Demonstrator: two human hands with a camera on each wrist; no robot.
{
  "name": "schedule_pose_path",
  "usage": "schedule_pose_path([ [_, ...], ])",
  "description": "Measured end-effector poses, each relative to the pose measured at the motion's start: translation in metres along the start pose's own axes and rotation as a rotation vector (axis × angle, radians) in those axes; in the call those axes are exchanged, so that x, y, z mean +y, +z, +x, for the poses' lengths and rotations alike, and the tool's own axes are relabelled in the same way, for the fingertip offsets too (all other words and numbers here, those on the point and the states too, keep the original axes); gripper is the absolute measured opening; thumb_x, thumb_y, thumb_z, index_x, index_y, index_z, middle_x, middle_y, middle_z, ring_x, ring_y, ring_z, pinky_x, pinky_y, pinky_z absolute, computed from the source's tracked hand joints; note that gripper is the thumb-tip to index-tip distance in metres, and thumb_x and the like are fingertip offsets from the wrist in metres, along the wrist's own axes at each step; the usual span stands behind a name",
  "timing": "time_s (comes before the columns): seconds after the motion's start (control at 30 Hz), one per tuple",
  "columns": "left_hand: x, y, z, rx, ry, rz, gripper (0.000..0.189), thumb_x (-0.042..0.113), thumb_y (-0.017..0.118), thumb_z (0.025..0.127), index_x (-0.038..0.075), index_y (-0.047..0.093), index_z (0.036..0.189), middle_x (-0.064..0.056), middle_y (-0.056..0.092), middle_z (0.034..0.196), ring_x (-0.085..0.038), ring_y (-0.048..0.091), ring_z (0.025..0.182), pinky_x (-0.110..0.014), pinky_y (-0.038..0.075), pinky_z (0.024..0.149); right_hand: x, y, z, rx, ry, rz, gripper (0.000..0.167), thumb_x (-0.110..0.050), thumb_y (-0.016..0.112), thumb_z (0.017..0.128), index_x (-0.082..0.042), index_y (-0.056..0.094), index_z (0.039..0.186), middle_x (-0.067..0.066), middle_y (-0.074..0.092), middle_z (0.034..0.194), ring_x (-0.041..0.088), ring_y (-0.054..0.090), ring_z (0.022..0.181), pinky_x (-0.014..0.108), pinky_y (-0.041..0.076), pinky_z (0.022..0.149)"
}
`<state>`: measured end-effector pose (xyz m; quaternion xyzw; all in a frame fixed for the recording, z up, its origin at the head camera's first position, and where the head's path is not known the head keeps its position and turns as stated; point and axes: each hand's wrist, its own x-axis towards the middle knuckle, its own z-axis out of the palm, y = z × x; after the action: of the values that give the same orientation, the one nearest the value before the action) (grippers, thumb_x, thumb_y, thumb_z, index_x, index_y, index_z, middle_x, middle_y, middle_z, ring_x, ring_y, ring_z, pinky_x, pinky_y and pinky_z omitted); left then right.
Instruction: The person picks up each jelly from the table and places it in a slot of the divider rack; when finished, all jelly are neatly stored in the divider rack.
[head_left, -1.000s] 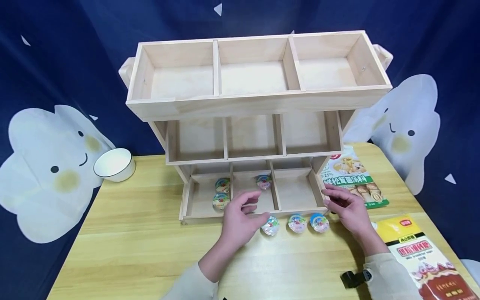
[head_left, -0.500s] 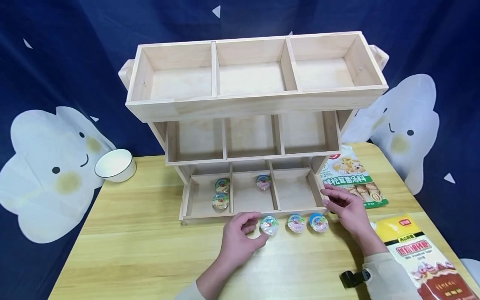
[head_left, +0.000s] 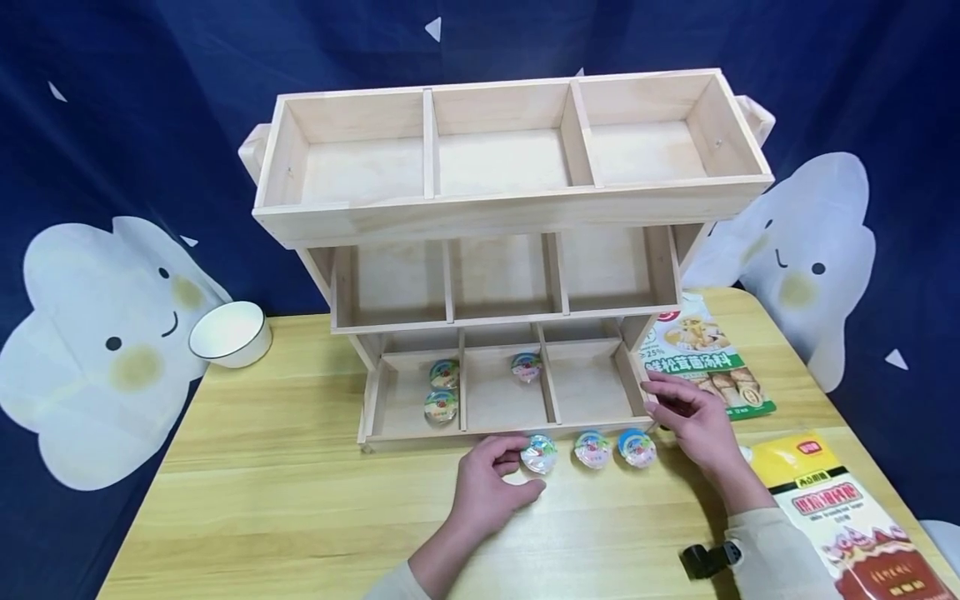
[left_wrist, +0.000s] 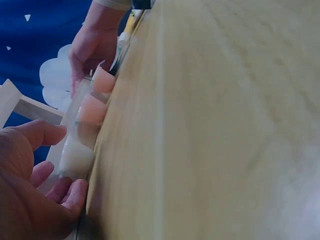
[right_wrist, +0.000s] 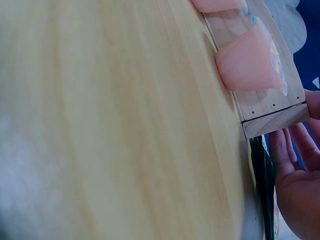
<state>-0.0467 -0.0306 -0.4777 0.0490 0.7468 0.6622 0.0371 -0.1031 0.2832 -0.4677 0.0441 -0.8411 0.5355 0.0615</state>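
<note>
My left hand (head_left: 487,493) is beside the leftmost of 3 small jelly cups standing in front of the wooden rack (head_left: 517,208). Its fingertips touch or nearly touch that whitish jelly cup (left_wrist: 76,157), while the thumb stands apart from it. Two pinkish jelly cups, the middle cup (head_left: 592,449) and the blue-rimmed cup (head_left: 637,448), stand to its right. My right hand (head_left: 696,423) rests against the right front corner of the bottom tray (head_left: 502,432), fingers fairly straight. Two cups (head_left: 441,407) lie in that tray's left compartment, and one cup (head_left: 527,367) is in the middle one.
Two more tiers rise above, the top tray (head_left: 510,208) jutting forward. A white bowl (head_left: 230,333) stands at the back left. At the right lie a green-and-white food packet (head_left: 705,358) and a yellow-topped bag (head_left: 847,517) on the wooden table (head_left: 300,500).
My left hand has come down from over the tray's front edge to the table, beside the leftmost jelly cup. The right hand stays at the tray's corner.
</note>
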Motion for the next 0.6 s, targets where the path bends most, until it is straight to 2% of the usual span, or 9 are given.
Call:
schedule_pose_path([
  [0.3, -0.005, 0.006, 0.000, 0.016, -0.007, -0.015, 0.045, -0.007, 0.088, 0.063, 0.002, 0.073, 0.105, -0.001, 0.063, 0.107, -0.019, 0.062, 0.091, -0.029, 0.058, 0.082, 0.001, 0.000, -0.001, -0.004, 0.009, 0.001, 0.028, -0.006, 0.070, 0.094, 0.004, 0.069, 0.120, 0.019, 0.056, 0.137, 0.000, 0.051, 0.118, 0.012, 0.046, 0.090],
  [0.6, -0.011, 0.016, -0.002, 0.122, 0.051, 0.113, 0.043, 0.000, 0.089, 0.064, 0.011, 0.076, 0.104, 0.006, 0.065, 0.108, -0.013, 0.063, 0.082, -0.026, 0.058, 0.074, 0.000, 0.000, 0.000, 0.000, -0.001, -0.003, 0.027, -0.004, 0.069, 0.094, 0.004, 0.069, 0.120, 0.020, 0.057, 0.136, 0.000, 0.052, 0.117, 0.013, 0.048, 0.089],
])
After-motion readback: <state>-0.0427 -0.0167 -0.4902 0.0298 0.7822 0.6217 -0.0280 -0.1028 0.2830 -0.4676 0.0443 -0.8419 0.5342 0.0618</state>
